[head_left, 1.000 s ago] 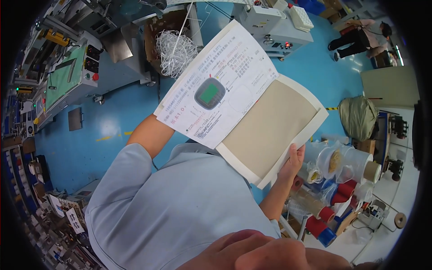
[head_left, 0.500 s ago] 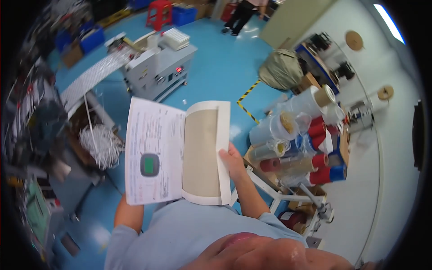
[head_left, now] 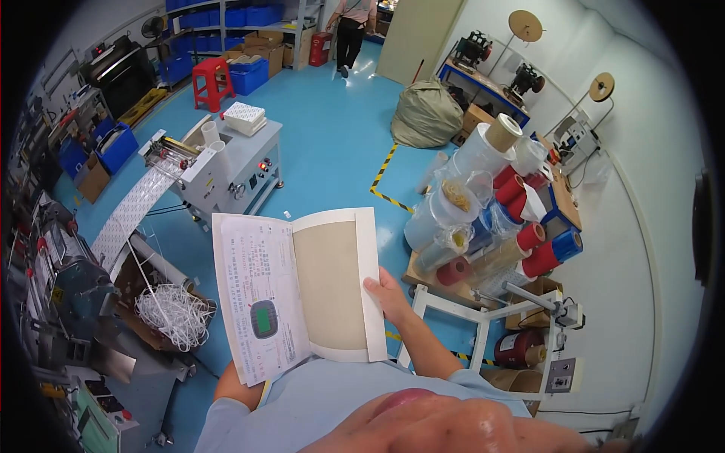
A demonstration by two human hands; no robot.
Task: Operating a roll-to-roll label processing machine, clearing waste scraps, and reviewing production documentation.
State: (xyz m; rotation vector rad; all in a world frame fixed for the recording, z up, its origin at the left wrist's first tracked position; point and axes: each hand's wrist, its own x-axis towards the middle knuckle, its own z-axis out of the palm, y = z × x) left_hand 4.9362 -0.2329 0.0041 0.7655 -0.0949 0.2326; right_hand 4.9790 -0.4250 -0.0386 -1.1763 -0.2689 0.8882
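An open folder (head_left: 368, 249) with pale covers is spread in front of my chest. On its left side lies a printed white sheet (head_left: 260, 264) with handwriting-like marks. A dark grey rounded piece (head_left: 265, 320) with a green rectangle shows low on that sheet; I cannot tell whether it is printed or attached. The folder's right side has a plain beige panel (head_left: 328, 283). My right hand (head_left: 388, 296) is closed on the right edge, thumb on top and fingers behind. My left forearm reaches under the lower left corner, and the folder hides that hand.
Ahead on the left stands a grey machine (head_left: 226, 170) feeding a white patterned strip (head_left: 140, 208). Below the strip, a box holds tangled white strips (head_left: 175, 315). Film rolls (head_left: 445, 211) crowd a pallet at right, beside a white metal frame (head_left: 453, 309). A person (head_left: 352, 34) walks far off.
The folder sits lower in view and is tilted slightly differently, with my right hand still on its edge. The view has shifted to show more of the far room, where the person appears farther away.
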